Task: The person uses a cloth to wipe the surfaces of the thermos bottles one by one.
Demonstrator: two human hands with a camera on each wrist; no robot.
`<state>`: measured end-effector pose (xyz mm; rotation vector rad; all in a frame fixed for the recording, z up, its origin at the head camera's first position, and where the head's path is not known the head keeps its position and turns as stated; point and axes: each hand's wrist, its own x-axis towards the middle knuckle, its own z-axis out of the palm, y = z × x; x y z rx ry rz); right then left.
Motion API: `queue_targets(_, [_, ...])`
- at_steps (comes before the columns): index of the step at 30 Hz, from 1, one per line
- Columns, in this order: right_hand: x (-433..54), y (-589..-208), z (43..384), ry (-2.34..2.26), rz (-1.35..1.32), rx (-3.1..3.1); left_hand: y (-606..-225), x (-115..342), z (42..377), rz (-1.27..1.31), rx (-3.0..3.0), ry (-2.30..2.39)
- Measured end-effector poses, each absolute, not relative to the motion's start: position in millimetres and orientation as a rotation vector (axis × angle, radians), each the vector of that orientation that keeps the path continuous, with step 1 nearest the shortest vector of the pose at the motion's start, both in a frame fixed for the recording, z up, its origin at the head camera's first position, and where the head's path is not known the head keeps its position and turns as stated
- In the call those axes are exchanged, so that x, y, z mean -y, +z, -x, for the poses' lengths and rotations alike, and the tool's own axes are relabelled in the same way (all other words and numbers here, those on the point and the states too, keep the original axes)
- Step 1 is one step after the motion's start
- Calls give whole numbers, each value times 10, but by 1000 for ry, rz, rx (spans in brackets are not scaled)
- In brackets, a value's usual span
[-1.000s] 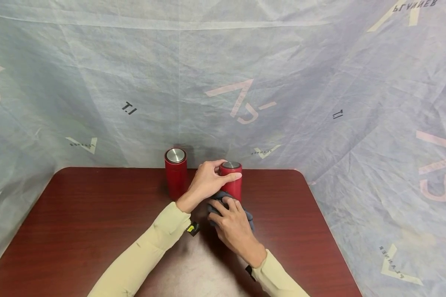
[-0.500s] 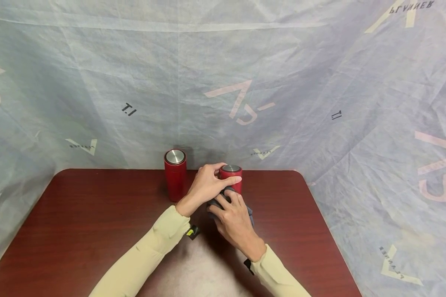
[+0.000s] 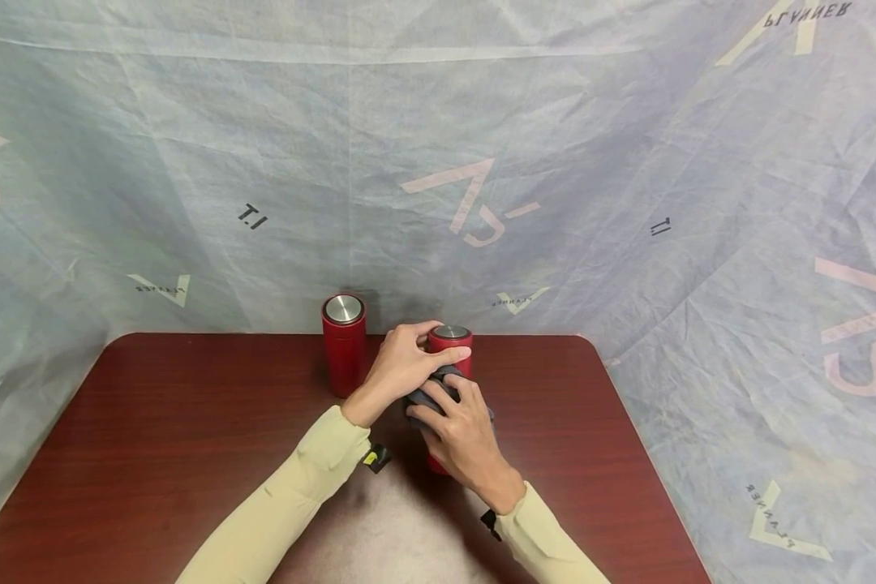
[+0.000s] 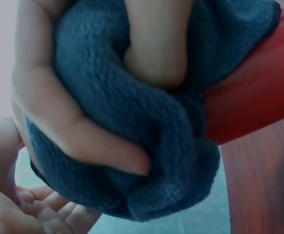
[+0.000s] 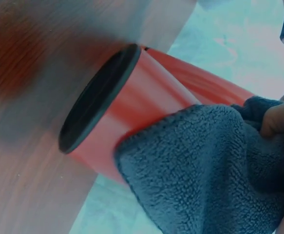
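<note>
A red thermos flask [image 3: 450, 340] with a silver-topped lid is held near its top by my left hand [image 3: 401, 361], thumb across the front. Lower down, my right hand [image 3: 461, 430] grips a dark blue-grey fuzzy cloth [image 4: 98, 87] against the flask's side. In the right wrist view the flask's black base [image 5: 100, 100] shows, apparently off the table; the cloth [image 5: 190, 161] drapes over the red wall beside it. My right hand's fingers [image 4: 107, 148] sink into the bunched cloth in the left wrist view. Much of the flask's middle is hidden.
To the left, a second red flask [image 3: 345, 349] with a silver lid stands upright near the back of the dark red wooden table [image 3: 212, 422]. Grey-white printed sheeting [image 3: 299, 146] hangs behind the table and along both sides.
My right hand and the cloth have slid a little up the flask. Its lower end now shows below my right hand. My left hand has kept its hold; the other flask stays put.
</note>
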<state>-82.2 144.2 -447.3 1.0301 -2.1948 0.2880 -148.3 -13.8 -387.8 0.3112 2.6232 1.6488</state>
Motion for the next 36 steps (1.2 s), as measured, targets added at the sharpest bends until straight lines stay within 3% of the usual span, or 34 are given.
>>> queue_targets(22, [-1825,-4566,614,900,-984,2133,-3925,171,1507,-228,-2558,1715])
queue_targets(36, [-2179,-4606,574,1259,-528,2151,-3923,87,1539,-256,-2663,1734])
